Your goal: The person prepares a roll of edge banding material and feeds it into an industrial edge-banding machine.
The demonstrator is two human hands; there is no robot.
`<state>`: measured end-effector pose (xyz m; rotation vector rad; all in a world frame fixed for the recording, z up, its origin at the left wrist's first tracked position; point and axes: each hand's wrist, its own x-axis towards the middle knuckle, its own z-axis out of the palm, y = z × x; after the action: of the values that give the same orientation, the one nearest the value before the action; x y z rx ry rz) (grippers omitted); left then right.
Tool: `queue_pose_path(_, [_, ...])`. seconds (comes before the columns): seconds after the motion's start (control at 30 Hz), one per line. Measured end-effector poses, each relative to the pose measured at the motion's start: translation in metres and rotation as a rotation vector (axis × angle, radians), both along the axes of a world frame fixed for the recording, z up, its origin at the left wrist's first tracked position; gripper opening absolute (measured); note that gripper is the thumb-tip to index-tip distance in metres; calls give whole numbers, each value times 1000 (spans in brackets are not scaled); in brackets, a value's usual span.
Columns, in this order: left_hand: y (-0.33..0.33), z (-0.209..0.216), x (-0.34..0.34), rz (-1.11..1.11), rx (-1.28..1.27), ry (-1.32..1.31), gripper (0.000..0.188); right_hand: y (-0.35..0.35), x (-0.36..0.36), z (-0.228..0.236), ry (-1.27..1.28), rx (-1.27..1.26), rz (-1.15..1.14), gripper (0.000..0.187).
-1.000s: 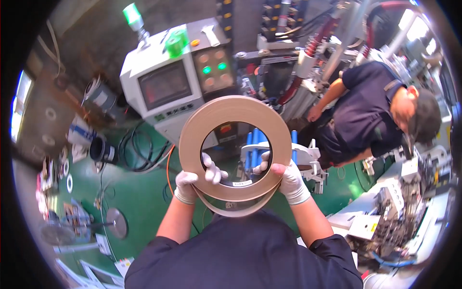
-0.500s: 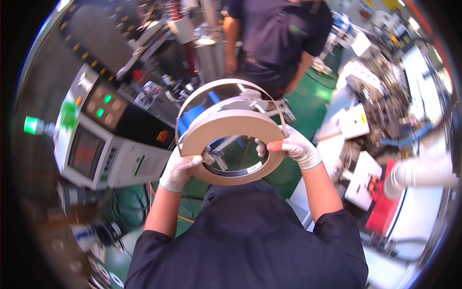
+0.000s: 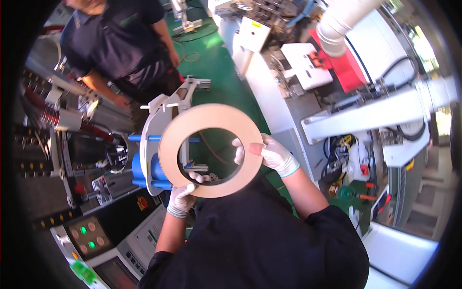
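1. So the main thing here is a big flat tan ring (image 3: 211, 115), held up in the air in front of the wearer's dark shirt (image 3: 260, 236). Its lower edge overlaps the shirt in the view.
2. Left hand (image 3: 182, 196), white glove: clamped on the ring's lower-left edge. Thumb's on the near face, and the other fingers show through the hole.
3. Right hand (image 3: 274, 155), also gloved: gripping the ring's right edge. The thumb, with a reddish tip, is on the near face, and a couple of fingertips peek through the hole. Both grips look closed on the ring.
4. Just past the ring's left edge there's a white frame (image 3: 155, 118) carrying a blue cylinder (image 3: 144, 168) near its lower end, plus blue rods. The ring hides part of it; can't tell if they touch.
5. A co-worker in a dark shirt (image 3: 120, 43) stands beyond that frame, arms down.
6. Lower left: a control panel (image 3: 89, 236) with two green lights lit, and a red button (image 3: 142, 203) at its far end.
7. Upper right: a red sheet (image 3: 349, 72) beside a white plate (image 3: 301, 53), on some machinery past the green floor (image 3: 240, 91).
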<state>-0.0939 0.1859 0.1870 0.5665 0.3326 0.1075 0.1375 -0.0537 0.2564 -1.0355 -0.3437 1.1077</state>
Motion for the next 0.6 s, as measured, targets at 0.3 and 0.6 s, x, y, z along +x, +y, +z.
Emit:
queue_pose_path(0.3, [43,88,113,-832,871,66,32,-70,-23,35,-360,-321,53,34])
queue_pose_path(0.6, [-79,78,138,-1206,1402,-150,36,-117,-64,9,-757,-702,131,41])
